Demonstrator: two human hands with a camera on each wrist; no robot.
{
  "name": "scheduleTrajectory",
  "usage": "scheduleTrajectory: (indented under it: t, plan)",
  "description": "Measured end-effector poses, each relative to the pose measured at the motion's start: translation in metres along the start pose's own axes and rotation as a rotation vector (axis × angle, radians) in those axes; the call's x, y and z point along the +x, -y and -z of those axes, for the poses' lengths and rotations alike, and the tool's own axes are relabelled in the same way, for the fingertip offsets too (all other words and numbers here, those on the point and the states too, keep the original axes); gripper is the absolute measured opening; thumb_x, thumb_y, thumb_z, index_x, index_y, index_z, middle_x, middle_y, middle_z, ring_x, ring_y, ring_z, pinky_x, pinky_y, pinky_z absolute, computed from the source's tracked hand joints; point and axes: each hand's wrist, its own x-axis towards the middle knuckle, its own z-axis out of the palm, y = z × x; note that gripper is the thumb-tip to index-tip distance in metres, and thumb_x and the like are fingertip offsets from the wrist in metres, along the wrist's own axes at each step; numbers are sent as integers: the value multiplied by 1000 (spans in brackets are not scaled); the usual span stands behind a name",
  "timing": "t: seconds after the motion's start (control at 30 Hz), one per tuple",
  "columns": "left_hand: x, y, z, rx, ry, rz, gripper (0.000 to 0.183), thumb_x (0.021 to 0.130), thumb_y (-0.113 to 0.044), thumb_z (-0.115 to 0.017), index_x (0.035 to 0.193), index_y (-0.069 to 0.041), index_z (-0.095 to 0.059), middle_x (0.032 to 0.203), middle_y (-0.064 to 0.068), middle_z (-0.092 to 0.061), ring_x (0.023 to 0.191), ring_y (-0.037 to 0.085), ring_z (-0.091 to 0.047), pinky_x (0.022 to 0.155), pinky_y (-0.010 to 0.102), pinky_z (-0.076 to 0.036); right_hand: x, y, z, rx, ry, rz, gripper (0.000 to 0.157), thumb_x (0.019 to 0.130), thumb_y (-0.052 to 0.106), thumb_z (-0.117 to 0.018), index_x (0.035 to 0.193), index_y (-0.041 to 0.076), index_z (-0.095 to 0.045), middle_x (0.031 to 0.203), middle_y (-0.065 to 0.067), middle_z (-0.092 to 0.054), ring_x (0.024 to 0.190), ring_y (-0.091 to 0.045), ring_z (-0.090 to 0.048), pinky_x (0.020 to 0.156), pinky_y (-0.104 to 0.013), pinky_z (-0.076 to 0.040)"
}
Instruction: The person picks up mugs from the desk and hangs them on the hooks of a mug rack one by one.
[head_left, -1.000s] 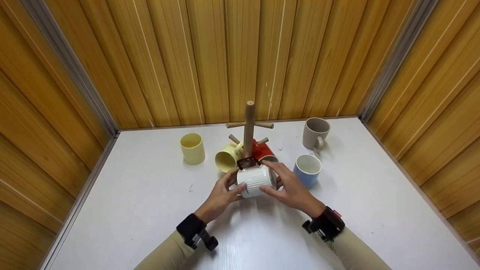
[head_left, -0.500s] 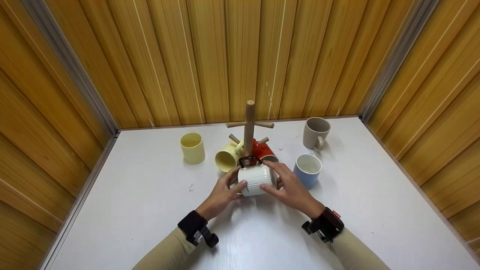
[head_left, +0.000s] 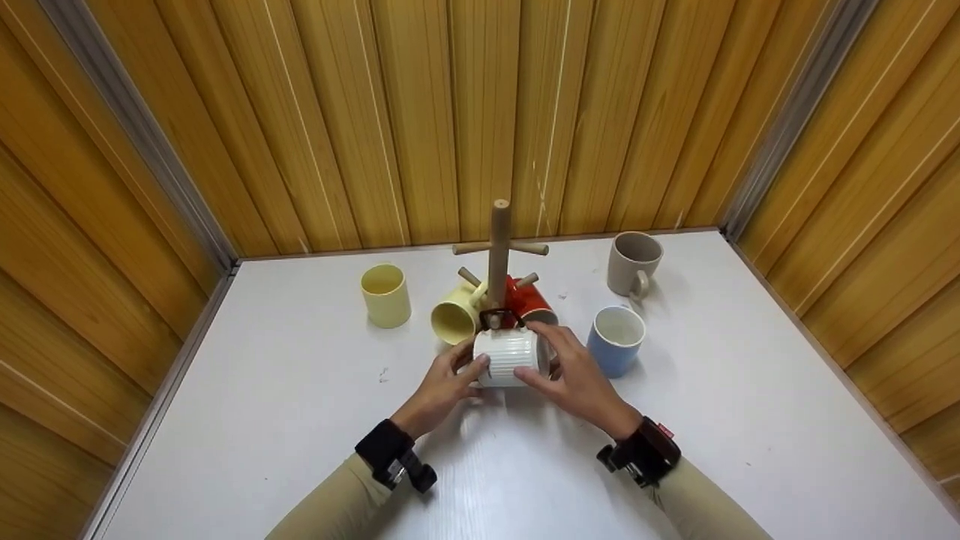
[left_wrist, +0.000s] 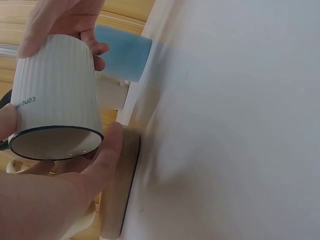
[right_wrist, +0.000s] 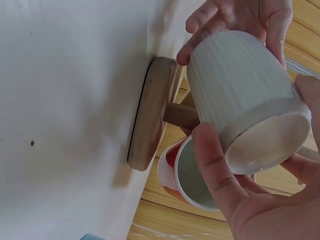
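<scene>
A white ribbed mug (head_left: 506,356) lies sideways between both hands, above the table. My left hand (head_left: 442,386) grips it at the dark-rimmed mouth, which shows in the left wrist view with small lettering on the wall. At the base end, my right hand (head_left: 577,379) holds it with fingers and thumb; the mug's bottom (right_wrist: 270,142) faces the right wrist camera. Its dark handle (head_left: 484,319) points away from me, looped in view around a front peg end (head_left: 495,322) of the wooden mug tree (head_left: 499,259). A pale yellow mug (head_left: 454,319) and a red mug (head_left: 529,300) hang on low pegs.
A yellow mug (head_left: 386,300) stands left of the tree. On the right are a blue mug (head_left: 613,352), near my right hand, and a taupe mug (head_left: 632,262) farther back. Two upper pegs stick out bare. Wood-patterned walls (head_left: 420,112) enclose the white table (head_left: 300,390).
Both hands have levelled the white mug and raised it slightly. The handle has shifted a little up and right, and the peg end now shows inside its loop.
</scene>
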Motion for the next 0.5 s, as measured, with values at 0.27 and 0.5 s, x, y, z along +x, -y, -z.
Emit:
scheduleTrajectory:
  t: [0.27, 0.5]
  plan:
    - [-1, -1, 2, 19, -22, 8, 65, 106, -27, -59, 157, 3, -33, 143, 23, -52, 109, 25, -64, 94, 58, -54, -2, 3, -8, 2, -31, -36, 73, 87, 45, -81, 146, 13, -51, 127, -12, -58, 99, -21, -60, 73, -35, -58]
    - [3, 0, 5, 49, -24, -3, 57, 107, -28, -56, 150, 7, -43, 128, 19, -62, 108, 24, -65, 95, 59, -53, -1, 5, -14, 20, -27, -92, 75, 86, 49, -81, 144, 12, -50, 126, -13, -56, 101, -31, -61, 76, -43, -58]
